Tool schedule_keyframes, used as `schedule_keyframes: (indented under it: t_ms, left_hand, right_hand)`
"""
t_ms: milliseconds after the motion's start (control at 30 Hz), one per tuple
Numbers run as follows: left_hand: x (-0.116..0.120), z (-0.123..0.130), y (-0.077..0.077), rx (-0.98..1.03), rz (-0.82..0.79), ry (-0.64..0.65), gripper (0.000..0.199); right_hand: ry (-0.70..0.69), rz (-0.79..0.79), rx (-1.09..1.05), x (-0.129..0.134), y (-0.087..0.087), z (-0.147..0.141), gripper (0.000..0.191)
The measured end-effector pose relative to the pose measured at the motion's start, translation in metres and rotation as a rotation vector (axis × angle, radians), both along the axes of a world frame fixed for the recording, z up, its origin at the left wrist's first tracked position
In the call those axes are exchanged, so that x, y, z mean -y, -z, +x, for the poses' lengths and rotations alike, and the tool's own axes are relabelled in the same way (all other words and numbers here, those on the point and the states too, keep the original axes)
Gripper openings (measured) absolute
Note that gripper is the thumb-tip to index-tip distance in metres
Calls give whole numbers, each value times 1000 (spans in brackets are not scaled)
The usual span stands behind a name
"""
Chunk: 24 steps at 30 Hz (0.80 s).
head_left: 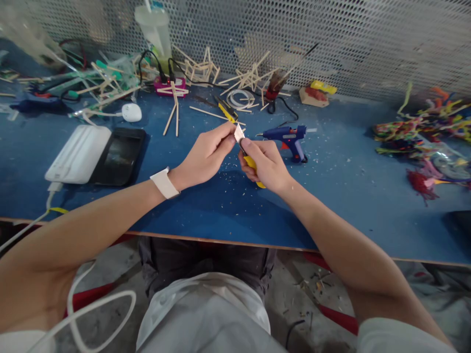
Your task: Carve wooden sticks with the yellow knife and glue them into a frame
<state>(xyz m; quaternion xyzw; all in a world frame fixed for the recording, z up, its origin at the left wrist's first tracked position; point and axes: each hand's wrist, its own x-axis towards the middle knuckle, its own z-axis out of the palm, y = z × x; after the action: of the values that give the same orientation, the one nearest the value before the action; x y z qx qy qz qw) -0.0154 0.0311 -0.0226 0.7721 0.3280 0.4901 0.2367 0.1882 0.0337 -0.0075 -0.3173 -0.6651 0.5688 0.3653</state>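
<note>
My right hand (265,164) is wrapped around a yellow box cutter (250,164), whose pale, shiny blade (239,132) points up and away from me. Close against that blade, my left hand (208,154) has its thumb and forefinger pinched together. Whatever sits between those fingertips is too small to make out. Just right of the hands, a blue glue gun (289,139) lies on its side with its nozzle toward them. Beyond my left fingertips rests another yellow-and-black cutter (226,111).
Small pale shavings dot the blue table (228,211). Thin wooden sticks (253,73) are piled by the perforated panel (294,29), near a pink power box (171,87) and a cup (154,29). A white power bank (77,154) and phone (119,157) lie left; colourful pipe cleaners (405,130) lie right.
</note>
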Motion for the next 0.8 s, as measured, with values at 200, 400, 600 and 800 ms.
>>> schedule_keyframes:
  t_ms: [200,400,600,800]
  left_hand:
    - [6,-3,-7,-52,-3,25,46]
    - [7,-3,-8,-124,38,-38,49]
    - [9,-2,-10,-142,63,-76,49]
    - [9,-1,-10,-127,64,-99,53]
  right_hand:
    - [-4,-19,10,0,0,1,71]
    - [5,-43,11,3,-5,0,72]
    - [2,-51,-10,4,-6,-1,71]
    - [15,-49,-11,6,-6,-2,71]
